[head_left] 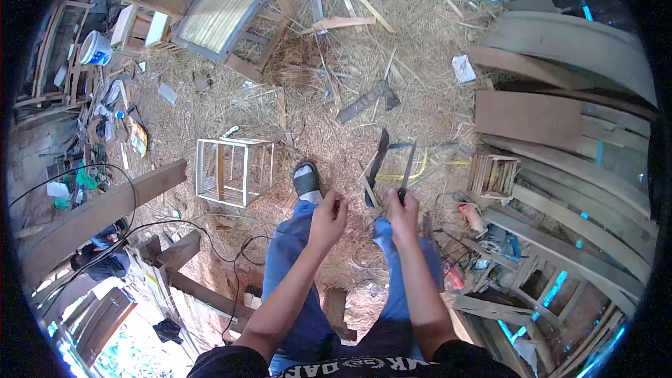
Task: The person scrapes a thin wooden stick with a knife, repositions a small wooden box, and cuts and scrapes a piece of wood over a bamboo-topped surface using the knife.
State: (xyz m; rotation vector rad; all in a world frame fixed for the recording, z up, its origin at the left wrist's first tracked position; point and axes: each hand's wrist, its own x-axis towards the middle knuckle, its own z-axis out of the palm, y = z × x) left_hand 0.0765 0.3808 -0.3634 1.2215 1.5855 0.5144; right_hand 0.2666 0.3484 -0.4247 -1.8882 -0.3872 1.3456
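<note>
My right hand [404, 214] is closed around the dark handle of a knife [410, 164], its narrow blade pointing away from me. My left hand [328, 220] hovers over my left knee with its fingers curled in; whatever it may hold is too small to make out. Just left of the knife lies a long dark curved piece [379, 164], with a thin pale wood strip [367, 180] beside it. A yellow band [422, 166] curves on the ground near the blade. Farther off rests a hatchet-like tool [367, 101] with a thick handle.
To the left stands a small wooden frame [245, 173]. Boards [528, 115] are stacked along the right, near a bundle of short slats [492, 176]. A black cable [203, 227] runs at lower left. Straw and wood scraps cover the ground.
</note>
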